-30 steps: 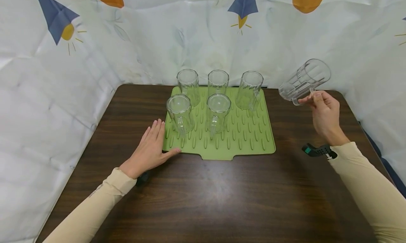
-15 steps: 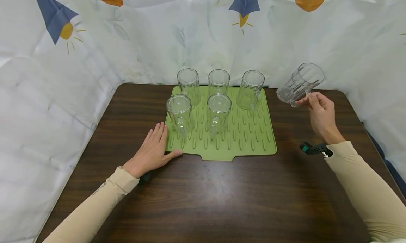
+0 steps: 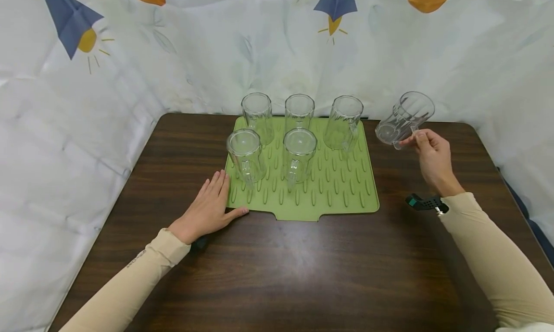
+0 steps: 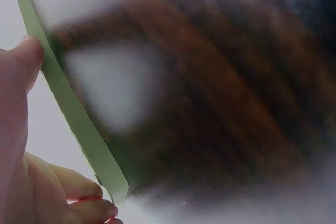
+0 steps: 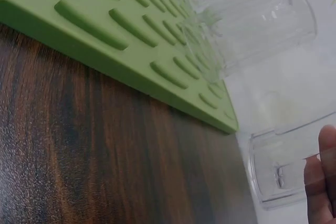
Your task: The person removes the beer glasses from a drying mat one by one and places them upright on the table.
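My right hand (image 3: 434, 161) pinches the handle of a clear glass mug (image 3: 388, 132) and holds it raised beyond the mat's right side. That mug leans, its mouth up and to the right; in the right wrist view its base end (image 5: 268, 174) shows beside the fingers (image 5: 317, 187). A green ridged drying mat (image 3: 342, 203) lies on the table, bearing several clear mugs, three at the back and two in front (image 3: 299, 154). My left hand (image 3: 205, 209) rests at the mat's left front corner with straight fingers, the thumb along its front edge (image 4: 79, 121).
The dark wood-grain table (image 3: 303, 279) stretches in front of the mat and to both sides. A white printed curtain (image 3: 216, 53) hangs close behind the table's back edge and along the sides. A dark strap (image 3: 421, 202) sits at my right wrist.
My right hand has moved left and slightly nearer with the mug, bringing it closer to the mat; the mug leans less than before. My left hand stays by the mat's corner.
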The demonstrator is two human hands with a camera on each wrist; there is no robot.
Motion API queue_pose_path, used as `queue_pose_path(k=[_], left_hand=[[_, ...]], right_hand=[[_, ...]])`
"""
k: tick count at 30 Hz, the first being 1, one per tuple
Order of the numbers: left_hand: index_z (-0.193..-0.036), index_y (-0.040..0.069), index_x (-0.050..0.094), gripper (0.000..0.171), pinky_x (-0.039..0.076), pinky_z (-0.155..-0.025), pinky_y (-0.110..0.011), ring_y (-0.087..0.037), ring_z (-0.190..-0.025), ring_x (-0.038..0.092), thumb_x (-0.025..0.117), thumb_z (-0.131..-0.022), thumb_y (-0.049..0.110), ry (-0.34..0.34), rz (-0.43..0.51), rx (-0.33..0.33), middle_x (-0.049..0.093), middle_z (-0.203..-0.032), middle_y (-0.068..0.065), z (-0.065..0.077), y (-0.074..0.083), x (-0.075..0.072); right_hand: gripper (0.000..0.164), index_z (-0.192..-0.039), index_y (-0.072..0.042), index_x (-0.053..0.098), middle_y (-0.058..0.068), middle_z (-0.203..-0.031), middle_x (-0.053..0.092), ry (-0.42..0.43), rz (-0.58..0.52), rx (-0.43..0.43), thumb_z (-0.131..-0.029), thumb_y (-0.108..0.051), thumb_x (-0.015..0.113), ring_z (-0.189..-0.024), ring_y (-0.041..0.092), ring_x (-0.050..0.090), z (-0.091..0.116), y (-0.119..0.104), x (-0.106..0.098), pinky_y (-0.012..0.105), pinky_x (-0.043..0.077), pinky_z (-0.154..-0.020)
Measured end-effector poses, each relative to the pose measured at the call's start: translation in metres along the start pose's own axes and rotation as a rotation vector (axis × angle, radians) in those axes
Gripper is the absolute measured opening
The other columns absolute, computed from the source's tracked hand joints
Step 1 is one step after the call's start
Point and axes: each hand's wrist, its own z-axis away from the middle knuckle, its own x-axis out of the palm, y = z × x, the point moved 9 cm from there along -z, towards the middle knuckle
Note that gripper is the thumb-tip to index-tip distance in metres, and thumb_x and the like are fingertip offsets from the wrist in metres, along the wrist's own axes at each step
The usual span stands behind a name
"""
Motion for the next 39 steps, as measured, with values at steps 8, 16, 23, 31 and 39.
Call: queue_pose_path(k=[8, 16, 23, 31, 39], left_hand=[[-0.161, -0.012, 0.013, 0.105, 0.014, -0.131, -0.062, -0.046, -0.162, 0.009, 0.057, -0.100, 0.062, -0.002, 0.007, 0.002, 0.008, -0.171, -0.033, 0.000, 0.001, 0.000], [-0.160, -0.013, 0.016, 0.103, 0.016, -0.131, -0.062, -0.046, -0.162, 0.010, 0.056, -0.101, 0.061, 0.012, 0.006, 0.003, 0.010, -0.170, -0.033, 0.000, 0.004, -0.002], [-0.161, -0.012, 0.014, 0.102, 0.016, -0.132, -0.061, -0.045, -0.162, 0.010, 0.054, -0.101, 0.061, -0.001, -0.008, -0.001, 0.009, -0.171, -0.032, -0.001, 0.004, 0.000], [-0.161, -0.011, 0.014, 0.104, 0.016, -0.132, -0.060, -0.044, -0.162, 0.009, 0.055, -0.101, 0.062, 0.002, -0.025, -0.001, 0.009, -0.171, -0.031, -0.002, 0.002, 0.001], [-0.161, -0.011, 0.014, 0.103, 0.015, -0.132, -0.059, -0.044, -0.163, 0.009, 0.054, -0.101, 0.062, -0.008, -0.023, -0.009, 0.009, -0.171, -0.031, -0.002, 0.000, 0.003]], right_hand=[[0.032, -0.098, 0.004, 0.064, -0.003, -0.096, 0.068, 0.004, 0.038, 0.018, -0.109, -0.024, 0.054, -0.093, 0.006, 0.070, 0.000, 0.006, 0.000, 0.011, 0.053, -0.093], [0.032, -0.097, 0.002, 0.063, -0.007, -0.093, 0.069, 0.007, 0.114, 0.050, -0.109, -0.026, 0.053, -0.092, 0.003, 0.070, -0.002, 0.012, 0.000, 0.008, 0.052, -0.092], [0.032, -0.098, 0.001, 0.064, -0.011, -0.091, 0.071, 0.008, 0.159, 0.069, -0.110, -0.027, 0.052, -0.091, 0.002, 0.069, -0.003, 0.017, 0.000, 0.009, 0.052, -0.090], [0.033, -0.098, 0.001, 0.064, -0.012, -0.090, 0.073, 0.003, 0.153, 0.080, -0.109, -0.027, 0.053, -0.091, 0.002, 0.069, -0.004, 0.022, 0.001, 0.009, 0.052, -0.091], [0.029, -0.099, 0.001, 0.066, -0.007, -0.091, 0.075, -0.043, 0.063, 0.089, -0.108, -0.024, 0.055, -0.089, 0.006, 0.071, -0.007, 0.024, 0.008, 0.015, 0.056, -0.088]])
